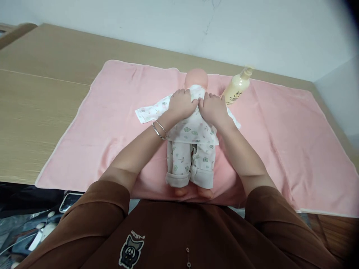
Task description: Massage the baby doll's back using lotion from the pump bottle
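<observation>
A baby doll [196,77] lies on a pink blanket [117,112], its feet toward me and its face not visible. It wears a white printed top [190,130] and matching trousers [181,158] with rolled cuffs. My left hand [182,104] rests flat on the left shoulder area of the top, fingers spread over the cloth. On the opposite shoulder area lies my right hand [213,107], also with its fingers laid out. The thumbs come close together at the middle. Both sleeves stretch outward on the blanket, the right one partly hidden behind my right hand and forearm.
A pale yellow pump bottle [237,87] lies tilted on the blanket, just beyond my right hand. The blanket covers part of a wooden table [42,101] against a white wall [168,22]. A phone [68,201] and cables are below the table's front edge at left.
</observation>
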Demonstrator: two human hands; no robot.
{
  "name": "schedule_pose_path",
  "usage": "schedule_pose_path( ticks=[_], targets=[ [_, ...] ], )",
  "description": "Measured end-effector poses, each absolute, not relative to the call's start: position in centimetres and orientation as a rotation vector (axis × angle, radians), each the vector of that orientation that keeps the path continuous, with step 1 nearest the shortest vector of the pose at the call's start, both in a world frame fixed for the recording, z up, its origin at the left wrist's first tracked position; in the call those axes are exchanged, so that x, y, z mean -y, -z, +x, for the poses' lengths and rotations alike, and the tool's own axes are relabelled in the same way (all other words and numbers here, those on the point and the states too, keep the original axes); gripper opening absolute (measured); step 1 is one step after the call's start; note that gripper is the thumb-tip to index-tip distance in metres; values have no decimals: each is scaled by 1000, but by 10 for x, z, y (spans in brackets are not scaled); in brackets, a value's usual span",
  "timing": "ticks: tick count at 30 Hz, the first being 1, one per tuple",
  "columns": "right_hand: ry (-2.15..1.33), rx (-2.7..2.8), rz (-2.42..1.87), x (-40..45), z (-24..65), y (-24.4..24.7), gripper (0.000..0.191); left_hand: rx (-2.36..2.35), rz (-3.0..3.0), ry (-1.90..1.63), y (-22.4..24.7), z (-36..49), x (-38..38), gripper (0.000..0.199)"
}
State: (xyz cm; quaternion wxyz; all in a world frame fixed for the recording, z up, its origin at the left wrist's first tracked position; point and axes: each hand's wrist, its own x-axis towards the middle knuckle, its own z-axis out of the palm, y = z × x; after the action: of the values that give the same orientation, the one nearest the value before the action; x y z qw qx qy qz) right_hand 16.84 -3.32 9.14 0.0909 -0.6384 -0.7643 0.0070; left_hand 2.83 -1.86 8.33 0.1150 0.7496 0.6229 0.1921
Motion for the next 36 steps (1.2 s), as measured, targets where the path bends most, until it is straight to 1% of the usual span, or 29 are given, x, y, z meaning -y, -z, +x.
schedule_pose_path(
  ticks=[2,4,8,11,13,15,18,22,28,30,33,36],
  targets=[
    [100,2339,-1887,46,158,-96,60,-1816,2170,-557,-81,21,8,45],
    [122,2369,-1853,48,154,-97,59,-1827,2165,-549,-81,19,6,46],
    [-142,2310,-1757,20,168,-88,55,-1875,2221,-474,-89,33,28,50],
    [-278,2234,-1764,3,178,-82,58,-1862,2257,-448,-95,39,41,53],
    [-226,2226,-1804,7,176,-82,59,-1842,2223,-473,-94,36,36,50],
    [-101,2252,-1833,23,167,-86,58,-1832,2162,-531,-89,29,24,47],
    [29,2307,-1878,46,153,-96,55,-1845,2103,-601,-78,20,6,47],
    [-24,2349,-1903,42,155,-101,53,-1890,2120,-591,-78,27,14,48],
    [-270,2218,-1920,7,176,-93,60,-1799,2299,-441,-98,40,48,59],
    [-203,2246,-1910,14,171,-92,60,-1786,2271,-415,-100,36,43,57],
    [-23,2309,-1853,33,159,-92,56,-1767,2204,-469,-95,25,22,51],
    [-6,2347,-1810,41,153,-93,52,-1791,2151,-508,-87,20,10,49]
  ],
)
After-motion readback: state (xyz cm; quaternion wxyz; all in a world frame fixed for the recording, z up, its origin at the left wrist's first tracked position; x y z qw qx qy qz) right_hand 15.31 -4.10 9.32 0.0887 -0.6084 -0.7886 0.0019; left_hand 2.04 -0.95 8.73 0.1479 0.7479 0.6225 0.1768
